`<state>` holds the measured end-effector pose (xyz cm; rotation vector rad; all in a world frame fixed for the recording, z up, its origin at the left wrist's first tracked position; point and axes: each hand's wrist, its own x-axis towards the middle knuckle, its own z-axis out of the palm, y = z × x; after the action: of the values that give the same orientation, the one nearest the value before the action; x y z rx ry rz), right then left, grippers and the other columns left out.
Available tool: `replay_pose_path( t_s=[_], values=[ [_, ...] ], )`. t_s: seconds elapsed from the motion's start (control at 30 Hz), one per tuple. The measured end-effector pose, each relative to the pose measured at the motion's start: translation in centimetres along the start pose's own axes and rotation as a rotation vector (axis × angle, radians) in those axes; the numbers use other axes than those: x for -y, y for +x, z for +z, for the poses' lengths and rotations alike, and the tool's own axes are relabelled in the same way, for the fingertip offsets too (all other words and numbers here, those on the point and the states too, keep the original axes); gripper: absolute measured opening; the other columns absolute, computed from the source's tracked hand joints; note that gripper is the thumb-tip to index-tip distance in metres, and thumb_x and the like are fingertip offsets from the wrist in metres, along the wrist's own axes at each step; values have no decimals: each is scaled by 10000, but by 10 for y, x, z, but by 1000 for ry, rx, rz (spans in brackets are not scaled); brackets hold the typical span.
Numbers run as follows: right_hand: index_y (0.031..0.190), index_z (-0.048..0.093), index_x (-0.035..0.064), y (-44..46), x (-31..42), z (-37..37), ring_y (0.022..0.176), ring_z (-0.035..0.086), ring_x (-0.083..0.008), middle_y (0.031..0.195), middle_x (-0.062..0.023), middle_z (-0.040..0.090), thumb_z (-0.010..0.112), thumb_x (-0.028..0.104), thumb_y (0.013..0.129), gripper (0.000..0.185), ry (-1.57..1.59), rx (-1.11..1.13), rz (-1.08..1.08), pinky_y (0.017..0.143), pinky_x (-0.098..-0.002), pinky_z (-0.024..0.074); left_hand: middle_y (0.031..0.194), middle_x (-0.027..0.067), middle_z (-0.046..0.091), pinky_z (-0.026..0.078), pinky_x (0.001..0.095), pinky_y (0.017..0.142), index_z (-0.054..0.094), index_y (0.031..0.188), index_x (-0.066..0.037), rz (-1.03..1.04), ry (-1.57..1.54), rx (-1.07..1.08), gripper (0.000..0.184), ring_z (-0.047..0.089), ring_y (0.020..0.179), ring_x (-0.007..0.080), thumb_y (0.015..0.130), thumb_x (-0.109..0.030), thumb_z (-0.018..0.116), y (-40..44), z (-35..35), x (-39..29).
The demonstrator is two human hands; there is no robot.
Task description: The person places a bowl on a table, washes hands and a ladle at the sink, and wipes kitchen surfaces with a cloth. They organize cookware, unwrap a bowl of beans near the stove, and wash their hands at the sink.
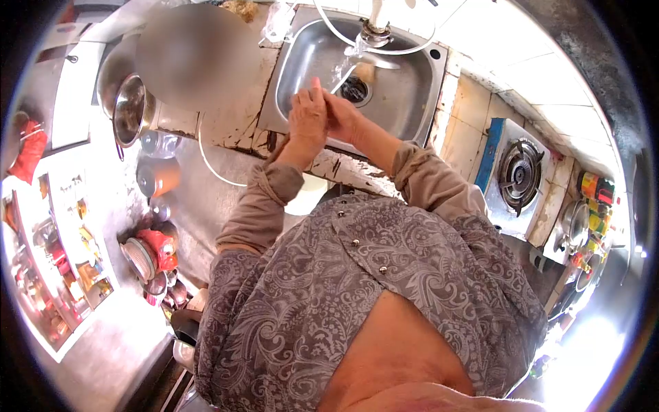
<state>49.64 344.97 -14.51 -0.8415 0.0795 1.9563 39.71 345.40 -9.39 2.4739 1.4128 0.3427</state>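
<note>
My left hand (307, 118) and my right hand (343, 117) are pressed together above the near left part of a steel sink (408, 103). The left fingers are bent against the right hand, and one digit points up toward the tap. Both hands are closed; whatever lies between the palms is hidden. Just beyond them, a thin white strip (343, 79) slants toward a tan piece (364, 72) in the basin. I cannot tell what either is. Splashing water shows below the tap (375, 33), close to the fingers. The dark drain (354, 89) is right of the hands.
A white hose (412, 48) loops around the tap. To the right stands a gas burner (519, 177); metal bowls (130, 110) stand at the left. The worn counter edge (357, 169) runs in front of my body. A round blurred patch covers the counter left of the sink.
</note>
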Motion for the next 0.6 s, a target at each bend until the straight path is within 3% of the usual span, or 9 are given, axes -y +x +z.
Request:
replay_pose_path(
  t_s=[0.1, 0.13, 0.2, 0.23, 0.3, 0.37, 0.5, 0.57, 0.6],
  values=[
    [944, 614, 48, 6, 1, -33, 742, 611, -181, 853, -70, 624, 531, 310, 925, 276, -72, 35, -143, 670, -317, 520, 1029, 213, 537, 452, 378, 837, 394, 1324, 16, 171, -247, -147, 559, 536, 944, 315, 806, -42, 594, -11, 4, -9],
    [937, 616, 48, -8, 11, -26, 731, 617, -189, 846, -82, 628, 538, 300, 920, 264, -131, 53, -194, 666, -314, 523, 989, 194, 559, 465, 375, 798, 442, 1269, 21, 35, -456, -47, 488, 555, 915, 297, 806, -33, 588, -7, -6, -12],
    [932, 584, 27, -37, 40, -22, 648, 592, -180, 748, -76, 578, 521, 235, 924, 217, -147, -254, -168, 552, -275, 492, 910, 156, 602, 493, 371, 720, 539, 1159, 31, -242, -868, 155, 356, 594, 856, 261, 807, -16, 575, 0, -29, -12],
    [940, 570, 20, -44, 52, -30, 599, 564, -160, 706, -58, 550, 510, 220, 930, 209, -179, -361, -132, 505, -257, 465, 805, 134, 620, 493, 402, 693, 607, 994, 24, -77, -700, -59, 197, 613, 770, 269, 804, -15, 572, 7, -10, 9],
    [994, 567, 3, -54, 70, -60, 495, 460, -84, 651, -2, 517, 508, 198, 937, 211, -300, -246, -45, 422, -213, 406, 832, 136, 620, 498, 395, 699, 612, 966, 12, 29, -459, -93, 167, 608, 782, 273, 805, -20, 581, 12, 11, 42],
    [1000, 534, 20, -82, 95, -57, 490, 412, -74, 627, 20, 444, 484, 227, 955, 218, -408, -216, -31, 409, -226, 360, 855, 126, 622, 498, 382, 695, 620, 949, -12, 161, -273, -198, 140, 603, 777, 250, 817, -40, 582, 28, 28, 69],
    [1018, 540, 29, -127, 112, -72, 432, 386, -43, 598, 51, 419, 462, 253, 969, 242, -613, -189, -112, 351, -199, 303, 872, 161, 605, 475, 441, 727, 616, 995, -28, -25, -233, -486, 159, 580, 829, 288, 867, -98, 554, 116, -3, 98],
    [1017, 550, 35, -148, 110, -71, 406, 376, -37, 582, 55, 419, 456, 264, 973, 252, -718, -242, -161, 332, -200, 291, 962, 202, 617, 469, 463, 774, 606, 1052, -4, -123, -278, -471, 286, 575, 943, 321, 888, -234, 561, 167, -3, 132],
    [1014, 556, 37, -154, 106, -76, 395, 373, -37, 573, 55, 418, 454, 270, 974, 257, -774, -264, -186, 325, -203, 289, 941, 180, 633, 461, 428, 782, 629, 1021, -23, -248, -169, -406, 277, 587, 899, 287, 888, -257, 564, 191, 6, 147]
  ],
)
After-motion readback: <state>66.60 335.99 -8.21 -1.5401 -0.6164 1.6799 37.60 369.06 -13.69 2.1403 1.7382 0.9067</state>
